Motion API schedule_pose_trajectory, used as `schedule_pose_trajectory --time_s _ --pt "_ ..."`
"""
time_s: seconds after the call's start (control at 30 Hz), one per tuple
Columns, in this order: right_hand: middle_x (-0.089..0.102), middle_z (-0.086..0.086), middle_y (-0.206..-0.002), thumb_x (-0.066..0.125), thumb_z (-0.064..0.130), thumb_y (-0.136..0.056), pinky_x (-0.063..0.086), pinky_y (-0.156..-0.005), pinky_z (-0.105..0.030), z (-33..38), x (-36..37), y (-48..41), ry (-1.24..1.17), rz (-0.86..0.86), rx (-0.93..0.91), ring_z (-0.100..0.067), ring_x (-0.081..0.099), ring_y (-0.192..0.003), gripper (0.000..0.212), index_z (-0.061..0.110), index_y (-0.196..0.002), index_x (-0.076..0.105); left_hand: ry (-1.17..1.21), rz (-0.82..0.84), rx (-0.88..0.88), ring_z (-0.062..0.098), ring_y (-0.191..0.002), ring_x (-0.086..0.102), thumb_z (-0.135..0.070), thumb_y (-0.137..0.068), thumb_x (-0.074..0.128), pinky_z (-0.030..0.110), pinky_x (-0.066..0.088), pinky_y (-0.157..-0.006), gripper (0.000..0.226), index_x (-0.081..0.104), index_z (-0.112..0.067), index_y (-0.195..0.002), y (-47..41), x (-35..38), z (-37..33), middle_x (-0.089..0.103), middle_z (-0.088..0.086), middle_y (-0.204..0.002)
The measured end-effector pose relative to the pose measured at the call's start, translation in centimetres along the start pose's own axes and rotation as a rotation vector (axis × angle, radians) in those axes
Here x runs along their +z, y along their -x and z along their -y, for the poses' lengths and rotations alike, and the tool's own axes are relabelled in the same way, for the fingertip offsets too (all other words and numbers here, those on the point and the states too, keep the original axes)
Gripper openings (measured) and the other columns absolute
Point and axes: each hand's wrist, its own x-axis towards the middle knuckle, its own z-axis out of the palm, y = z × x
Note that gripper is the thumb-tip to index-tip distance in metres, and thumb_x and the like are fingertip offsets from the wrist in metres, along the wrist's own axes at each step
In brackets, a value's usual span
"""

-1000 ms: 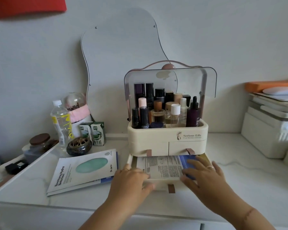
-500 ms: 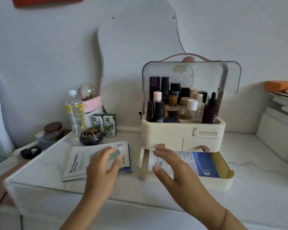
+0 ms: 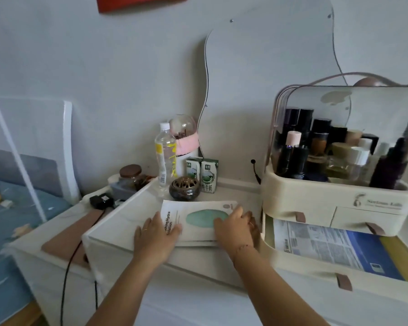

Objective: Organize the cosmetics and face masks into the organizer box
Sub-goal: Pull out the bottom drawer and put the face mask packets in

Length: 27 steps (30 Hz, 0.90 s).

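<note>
A stack of white face mask packets [image 3: 198,209] with a green oval print lies flat on the white counter. My left hand [image 3: 154,235] rests on the stack's left end and my right hand [image 3: 236,225] on its right end, fingers laid over the edges. To the right stands the cream organizer box [image 3: 316,198] with its clear lid raised and several cosmetic bottles [image 3: 320,151] upright inside. Its bottom drawer [image 3: 266,243] is pulled out and holds blue and white mask packets [image 3: 327,241] lying flat.
Behind the masks stand a water bottle [image 3: 165,158], two small green cartons [image 3: 201,174], a dark round incense burner [image 3: 185,188] and a jar [image 3: 130,177]. A wavy mirror [image 3: 269,78] leans on the wall. A black cable [image 3: 68,267] hangs off the counter's left; a bed lies further left.
Both hands left the open drawer and moved left onto the green-print mask stack. The view swung left, so the organizer now sits at the right.
</note>
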Motion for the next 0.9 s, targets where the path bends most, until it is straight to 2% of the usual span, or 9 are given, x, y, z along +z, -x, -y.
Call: schedule_pose_trajectory --time_s 0.13,0.2,0.3,0.37,0.43,0.57,0.67,0.73,0.9 --pt "0.044 -0.018 -0.133 0.048 0.014 -0.086 0.039 -0.101 -0.04 0.2 0.4 -0.7 -0.146 0.033 -0.038 -0.038 0.043 -0.121 0.055 0.011 -0.138 0.031 0.242 0.02 -0.043 0.028 -0.106 0.059 -0.039 -0.086 0.057 0.034 0.045 -0.087 0.036 0.052 -0.02 -0.116 0.2 -1.1 -0.1 0.065 0.001 -0.11" --pt "0.045 -0.019 -0.131 0.048 0.006 -0.085 0.048 -0.093 -0.044 0.4 0.2 -0.6 -0.316 0.094 -0.003 -0.038 0.048 -0.116 0.06 0.011 -0.141 0.026 0.437 0.034 -0.095 0.028 -0.098 0.062 -0.021 -0.084 0.059 0.037 0.049 -0.088 0.025 0.057 -0.018 -0.109 -0.1 -2.0 0.0 0.068 0.003 -0.105" --pt "0.054 -0.008 -0.103 0.052 -0.003 -0.085 0.049 -0.067 -0.027 0.3 -0.3 -0.2 -0.493 0.155 0.022 -0.022 0.056 -0.087 0.067 0.009 -0.143 0.022 0.694 0.022 -0.149 0.028 -0.088 0.066 0.003 -0.08 0.055 0.039 0.052 -0.081 0.026 0.061 -0.01 -0.1 -0.4 -3.0 0.6 0.07 0.012 -0.099" --pt "0.053 0.001 -0.085 0.055 -0.008 -0.083 0.042 -0.051 -0.018 0.3 -0.7 0.2 -0.641 0.184 0.018 -0.013 0.053 -0.071 0.063 0.007 -0.139 0.031 0.818 0.033 -0.187 0.03 -0.082 0.067 0.009 -0.079 0.055 0.037 0.053 -0.071 0.026 0.063 -0.007 -0.097 -0.3 -3.6 1.0 0.07 0.015 -0.094" --pt "0.058 0.005 -0.08 0.056 -0.01 -0.081 0.043 -0.047 -0.017 0.2 -1.1 0.7 -0.772 0.169 -0.036 -0.009 0.055 -0.067 0.051 0.007 -0.128 0.049 0.979 0.039 -0.174 0.029 -0.074 0.067 0.012 -0.079 0.056 0.033 0.052 -0.063 0.025 0.066 -0.007 -0.093 0.0 -4.0 1.2 0.071 0.015 -0.088" --pt "0.066 0.004 -0.089 0.051 -0.018 -0.079 0.046 -0.054 -0.011 0.7 -2.6 1.5 -1.012 0.042 -0.25 -0.006 0.06 -0.072 0.044 0.02 -0.1 0.06 1.167 -0.083 0.044 0.019 -0.083 0.069 0.011 -0.081 0.059 0.033 0.054 -0.071 0.039 0.064 -0.021 -0.103 0.6 -4.7 0.8 0.074 0.003 -0.094" --pt "0.065 0.004 -0.099 0.05 -0.017 -0.081 0.049 -0.078 -0.023 0.4 -2.6 1.7 -0.995 0.034 -0.305 -0.01 0.061 -0.089 0.044 0.025 -0.094 0.056 1.151 -0.113 0.109 0.019 -0.091 0.066 0.008 -0.083 0.06 0.033 0.052 -0.078 0.041 0.061 -0.028 -0.103 0.8 -4.2 0.8 0.072 0.0 -0.099" --pt "0.063 0.002 -0.102 0.047 -0.015 -0.083 0.048 -0.086 -0.031 -0.3 -1.6 2.0 -0.96 0.078 -0.263 -0.015 0.059 -0.096 0.044 0.026 -0.098 0.055 1.144 -0.08 0.096 0.02 -0.094 0.065 0.007 -0.085 0.059 0.032 0.05 -0.078 0.04 0.06 -0.028 -0.105 0.9 -3.3 1.1 0.071 -0.001 -0.1" --pt "0.061 0.011 -0.092 0.048 -0.009 -0.088 0.043 -0.07 -0.014 -1.3 -0.1 2.6 -0.902 0.053 -0.244 -0.007 0.058 -0.086 0.038 0.029 -0.088 0.051 1.133 -0.047 0.077 0.011 -0.099 0.066 0.0 -0.088 0.06 0.03 0.05 -0.081 0.037 0.061 -0.03 -0.108 1.4 -2.5 1.6 0.073 -0.01 -0.1"
